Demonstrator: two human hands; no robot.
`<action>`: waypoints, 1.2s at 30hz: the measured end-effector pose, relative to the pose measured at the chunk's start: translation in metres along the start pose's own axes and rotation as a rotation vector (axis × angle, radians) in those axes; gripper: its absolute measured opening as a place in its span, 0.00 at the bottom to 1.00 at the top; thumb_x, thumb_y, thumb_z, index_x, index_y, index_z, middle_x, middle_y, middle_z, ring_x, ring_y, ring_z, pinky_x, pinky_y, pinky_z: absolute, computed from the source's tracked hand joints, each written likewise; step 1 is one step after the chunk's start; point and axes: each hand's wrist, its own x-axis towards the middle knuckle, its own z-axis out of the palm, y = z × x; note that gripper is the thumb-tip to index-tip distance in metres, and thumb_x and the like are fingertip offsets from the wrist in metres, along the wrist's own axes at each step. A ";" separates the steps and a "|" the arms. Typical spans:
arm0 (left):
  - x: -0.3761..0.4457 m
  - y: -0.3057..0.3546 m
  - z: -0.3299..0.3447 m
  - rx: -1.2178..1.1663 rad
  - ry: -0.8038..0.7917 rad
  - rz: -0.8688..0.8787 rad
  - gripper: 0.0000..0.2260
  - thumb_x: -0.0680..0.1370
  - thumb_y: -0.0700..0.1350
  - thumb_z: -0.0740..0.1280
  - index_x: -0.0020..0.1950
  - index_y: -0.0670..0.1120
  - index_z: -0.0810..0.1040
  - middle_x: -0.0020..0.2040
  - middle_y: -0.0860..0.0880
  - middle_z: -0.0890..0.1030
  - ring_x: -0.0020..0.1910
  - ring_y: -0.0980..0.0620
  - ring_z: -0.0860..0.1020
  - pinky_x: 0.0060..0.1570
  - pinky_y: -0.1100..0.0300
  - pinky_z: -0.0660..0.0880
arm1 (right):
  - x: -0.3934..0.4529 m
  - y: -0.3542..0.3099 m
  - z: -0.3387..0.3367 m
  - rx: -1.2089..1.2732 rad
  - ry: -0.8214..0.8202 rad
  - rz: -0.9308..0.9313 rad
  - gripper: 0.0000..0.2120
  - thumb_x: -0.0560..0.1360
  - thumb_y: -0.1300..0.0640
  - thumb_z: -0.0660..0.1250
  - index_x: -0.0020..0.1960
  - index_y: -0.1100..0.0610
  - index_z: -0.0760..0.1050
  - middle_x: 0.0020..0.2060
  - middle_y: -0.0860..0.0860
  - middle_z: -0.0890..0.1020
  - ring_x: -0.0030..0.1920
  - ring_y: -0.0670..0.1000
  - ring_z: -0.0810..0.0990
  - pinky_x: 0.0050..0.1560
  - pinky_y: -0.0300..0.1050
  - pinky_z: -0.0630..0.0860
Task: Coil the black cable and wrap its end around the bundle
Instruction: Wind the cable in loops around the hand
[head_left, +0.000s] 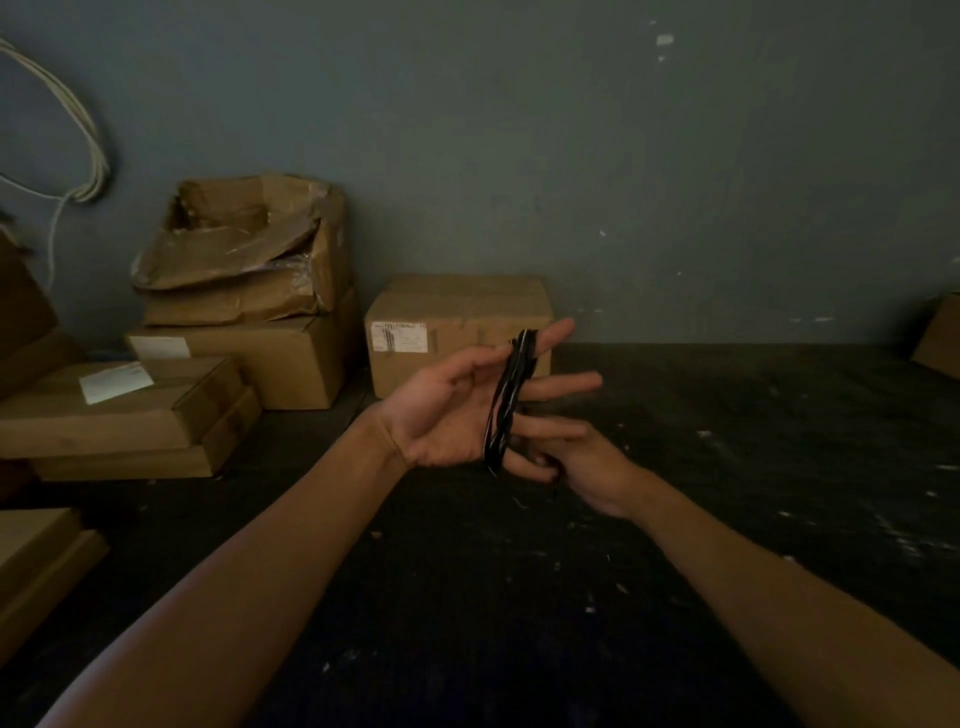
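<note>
The black cable (506, 402) is wound in several loops around the straight, spread fingers of my left hand (447, 410), which is held palm up in the middle of the view. The loops run from the index finger down to the little finger. My right hand (587, 467) is just behind and below the left fingers, its fingers curled near the bottom of the coil. It seems to pinch the cable's loose end there, but the end itself is mostly hidden in the dark.
A dark, scuffed surface (675, 545) lies under both hands. Cardboard boxes (457, 332) stand against the grey wall, with more stacked at the left (156, 405). A pale cord (88, 150) hangs on the wall at upper left.
</note>
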 end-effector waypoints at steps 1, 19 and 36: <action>0.000 0.001 -0.002 -0.014 0.009 0.011 0.23 0.81 0.54 0.52 0.77 0.60 0.58 0.79 0.44 0.60 0.75 0.33 0.58 0.66 0.28 0.59 | -0.001 0.004 0.007 0.035 -0.009 0.016 0.13 0.80 0.51 0.62 0.54 0.58 0.80 0.40 0.56 0.77 0.37 0.51 0.72 0.38 0.46 0.69; -0.008 -0.018 -0.042 -0.075 0.475 0.136 0.19 0.81 0.57 0.52 0.72 0.65 0.68 0.76 0.46 0.68 0.72 0.34 0.66 0.65 0.23 0.59 | -0.034 -0.014 0.066 -0.091 -0.138 0.060 0.12 0.80 0.47 0.61 0.47 0.51 0.81 0.28 0.46 0.73 0.30 0.44 0.71 0.32 0.38 0.68; -0.003 -0.022 -0.043 -0.131 0.564 0.190 0.18 0.81 0.57 0.54 0.69 0.63 0.72 0.75 0.44 0.68 0.72 0.31 0.64 0.65 0.23 0.57 | -0.033 -0.029 0.052 -0.548 -0.049 -0.034 0.13 0.80 0.49 0.62 0.46 0.53 0.81 0.35 0.52 0.82 0.32 0.47 0.76 0.33 0.39 0.70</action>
